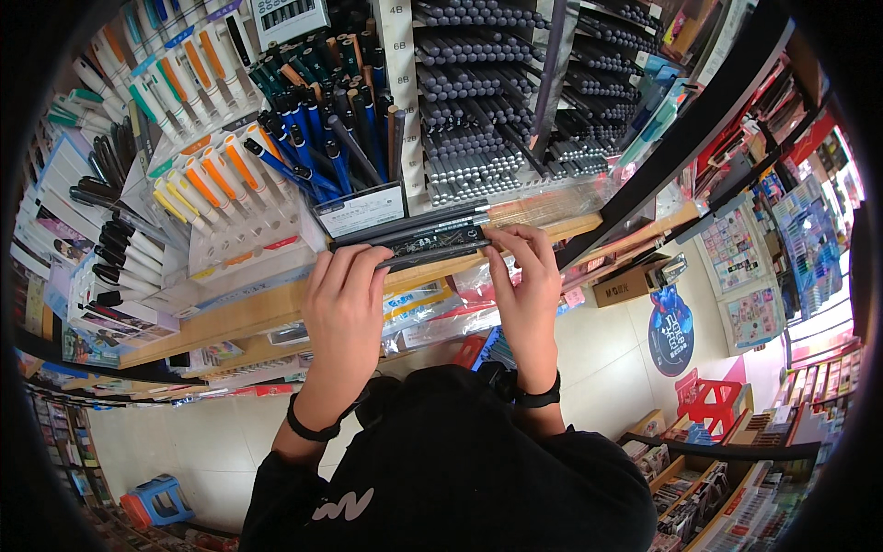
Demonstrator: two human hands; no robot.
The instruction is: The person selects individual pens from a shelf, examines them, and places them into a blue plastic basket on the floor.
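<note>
My left hand (345,290) and my right hand (526,276) are at the front edge of a wooden shelf (241,314). Between their fingertips stretches a slim dark pencil-like rod (441,253), pinched near both ends. Directly behind it lies a black strip (431,241) with light scribbles on it. Some dark grey pencils (414,225) rest lengthwise behind the strip, partly covered by my left fingers. Farther back, a holder with blue and dark green pencils (338,165) stands beside a rack of stacked grey pencils (476,83).
White pens with orange caps (217,179) fill a clear stand at left. A black shelf post (662,159) slants up at right. Below the shelf are plastic-wrapped packs (421,307) and a cardboard box (631,281). A red stool (714,407) and a blue stool (162,498) stand on the tiled floor.
</note>
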